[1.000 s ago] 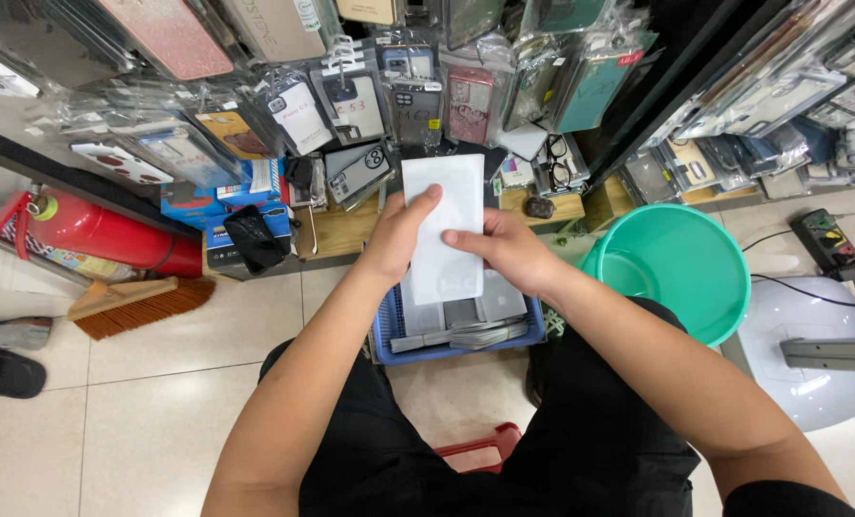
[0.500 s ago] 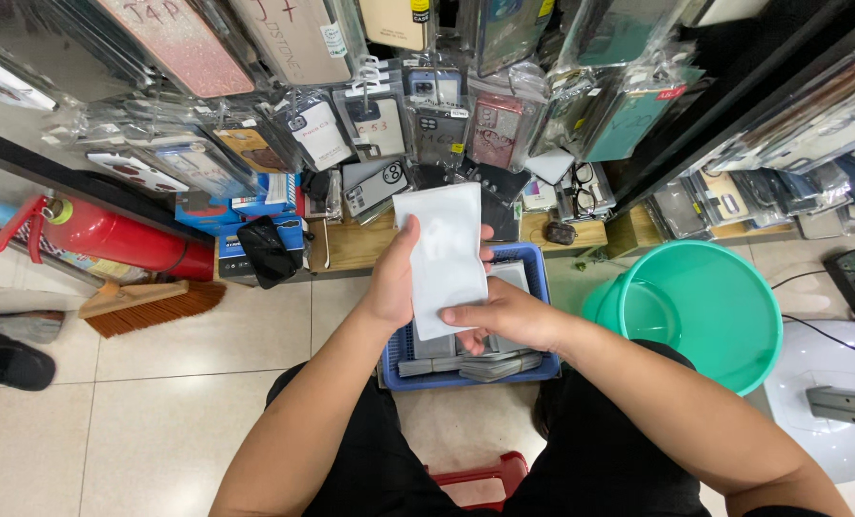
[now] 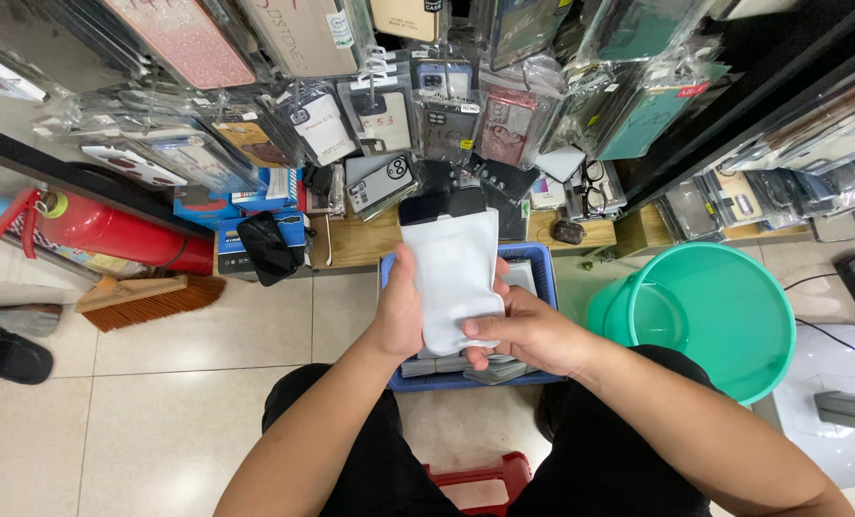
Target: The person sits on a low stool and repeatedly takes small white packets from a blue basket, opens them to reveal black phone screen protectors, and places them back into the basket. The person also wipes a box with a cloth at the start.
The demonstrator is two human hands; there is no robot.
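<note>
My left hand point(image 3: 401, 308) grips the left edge of a white plastic sleeve point(image 3: 456, 273) held upright in front of me. A dark phone case point(image 3: 442, 204) sticks out of the sleeve's top. My right hand point(image 3: 521, 330) holds the sleeve's lower right corner, fingers curled under it. Both hands hover over a blue basket point(image 3: 543, 265) on the floor that holds several flat packets.
A teal plastic bucket point(image 3: 724, 316) stands to the right of the basket. Packaged phone cases point(image 3: 380, 115) hang on the wall ahead. A red fire extinguisher point(image 3: 121, 230) and a brush point(image 3: 145, 299) lie at left. A red stool point(image 3: 480, 479) is under me.
My right hand slid from the top of the sleeve down to its lower corner. A dark case now shows at the sleeve's top, and the sleeve came closer to me.
</note>
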